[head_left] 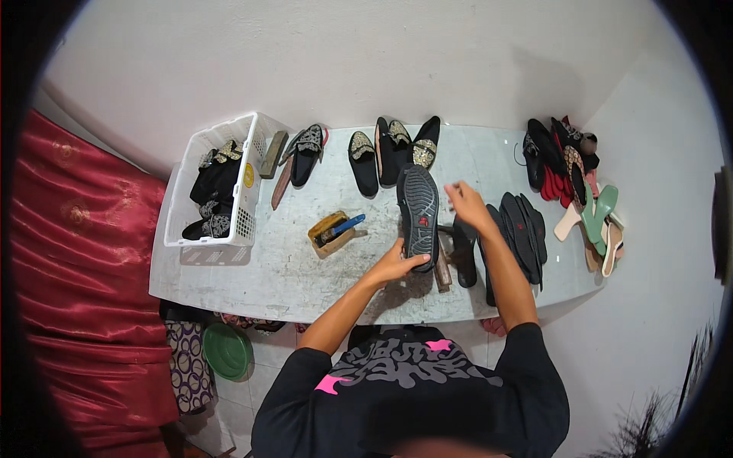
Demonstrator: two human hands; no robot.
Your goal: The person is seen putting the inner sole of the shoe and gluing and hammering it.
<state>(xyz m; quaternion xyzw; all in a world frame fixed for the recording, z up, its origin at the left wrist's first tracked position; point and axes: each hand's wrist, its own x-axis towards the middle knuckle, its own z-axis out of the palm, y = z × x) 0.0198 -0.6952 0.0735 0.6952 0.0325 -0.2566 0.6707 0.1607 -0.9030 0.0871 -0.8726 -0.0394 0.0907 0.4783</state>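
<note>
My left hand point(395, 263) grips a black shoe point(419, 217) by its heel end, the thumb across the sole. The ridged sole, with a small red mark, faces up and the toe points away from me. To the right of the shoe, my right hand point(468, 206) hangs in the air, fingers loosely bent and apart, with nothing seen in it. Below that hand, a wooden-handled hammer point(443, 275) lies partly covered by the shoe. Several black soles point(523, 237) are beside my right forearm.
Black loafers with glittery trim point(363, 164) line the table's far side. A white basket point(246, 206) of shoes stands left, near a wooden-handled tool point(282, 185). A small box point(324, 246) holds a blue-handled brush point(350, 224). More shoes point(544, 149) and green shoe-shaped pieces point(603, 210) lie right.
</note>
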